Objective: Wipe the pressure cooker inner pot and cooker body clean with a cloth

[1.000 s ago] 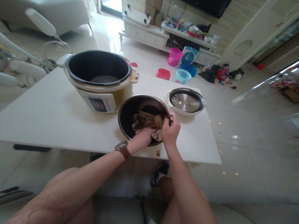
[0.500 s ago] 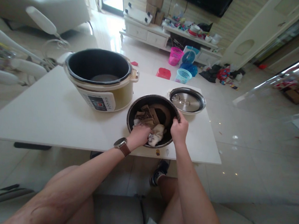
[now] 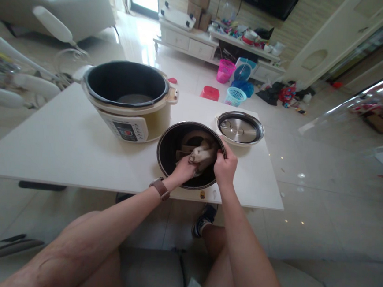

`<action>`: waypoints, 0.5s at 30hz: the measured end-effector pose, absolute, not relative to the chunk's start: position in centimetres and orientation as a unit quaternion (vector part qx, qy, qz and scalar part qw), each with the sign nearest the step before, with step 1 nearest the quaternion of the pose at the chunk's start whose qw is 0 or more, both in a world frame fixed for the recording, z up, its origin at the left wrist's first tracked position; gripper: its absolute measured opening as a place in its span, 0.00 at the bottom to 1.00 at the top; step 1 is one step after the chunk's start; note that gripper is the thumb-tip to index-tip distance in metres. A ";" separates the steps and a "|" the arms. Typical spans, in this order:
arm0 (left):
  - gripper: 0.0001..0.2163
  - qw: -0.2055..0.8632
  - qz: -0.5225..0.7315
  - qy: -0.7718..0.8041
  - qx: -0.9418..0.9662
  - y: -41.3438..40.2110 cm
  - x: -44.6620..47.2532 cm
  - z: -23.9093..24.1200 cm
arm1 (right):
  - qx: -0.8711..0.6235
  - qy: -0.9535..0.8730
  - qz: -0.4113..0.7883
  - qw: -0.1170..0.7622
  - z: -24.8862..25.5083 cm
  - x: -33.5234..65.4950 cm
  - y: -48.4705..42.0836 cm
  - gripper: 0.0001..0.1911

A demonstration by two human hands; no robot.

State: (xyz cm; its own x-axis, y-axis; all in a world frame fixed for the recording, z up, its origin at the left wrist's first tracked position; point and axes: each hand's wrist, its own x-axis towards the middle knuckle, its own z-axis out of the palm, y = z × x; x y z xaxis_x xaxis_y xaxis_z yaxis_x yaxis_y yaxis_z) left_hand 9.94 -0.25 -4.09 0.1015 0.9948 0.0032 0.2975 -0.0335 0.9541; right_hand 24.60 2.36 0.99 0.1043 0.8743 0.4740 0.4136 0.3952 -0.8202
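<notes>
A dark round inner pot (image 3: 167, 159) is tilted toward me at the table's front edge. My right hand (image 3: 225, 164) grips its right rim, thumb over the edge. Inside the pot, my left hand (image 3: 184, 169), with a brown-strapped watch on the wrist, is closed on a crumpled pale cloth (image 3: 202, 155) against the pot's inner wall. To the left stands a white and gold electric cooker (image 3: 153, 125) without a lid on it, its dark inside showing. A round lid (image 3: 241, 129) lies behind the pot to the right, its metal underside up.
The white table (image 3: 61, 146) carries these things. Two small bits lie at its front edge, one a brown scrap (image 3: 202, 194). Beyond are a pink basket (image 3: 226, 71), a light blue basket (image 3: 235, 97) and a cluttered white cabinet (image 3: 189, 45). A white rack with wires is at left.
My left hand has moved the cloth up and rightward inside the pot. The pot has shifted slightly left, and my right hand still holds its rim.
</notes>
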 end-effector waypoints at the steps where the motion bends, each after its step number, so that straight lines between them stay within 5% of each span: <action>1: 0.23 0.441 0.417 0.520 0.601 -0.4 10.2 -4.2 | -0.511 -0.628 0.214 0.547 0.8 24.5 2.4 0.25; 7: 0.28 0.365 0.257 0.465 0.764 -1.6 9.6 -3.9 | -0.540 -0.593 0.218 0.557 -0.4 24.3 2.8 0.24; 15: 0.17 0.209 0.027 0.560 0.801 -1.2 6.0 -2.4 | -0.560 -0.584 0.217 0.546 -0.2 24.6 2.7 0.22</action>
State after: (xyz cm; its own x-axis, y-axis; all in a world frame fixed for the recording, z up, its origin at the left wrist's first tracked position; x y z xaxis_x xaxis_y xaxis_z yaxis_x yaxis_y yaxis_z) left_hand 6.00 -1.20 -2.45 0.3716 0.9084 -0.1915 0.8863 -0.2856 0.3647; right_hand 24.59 2.72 -0.21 0.2245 0.8907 0.3953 0.4174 0.2786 -0.8649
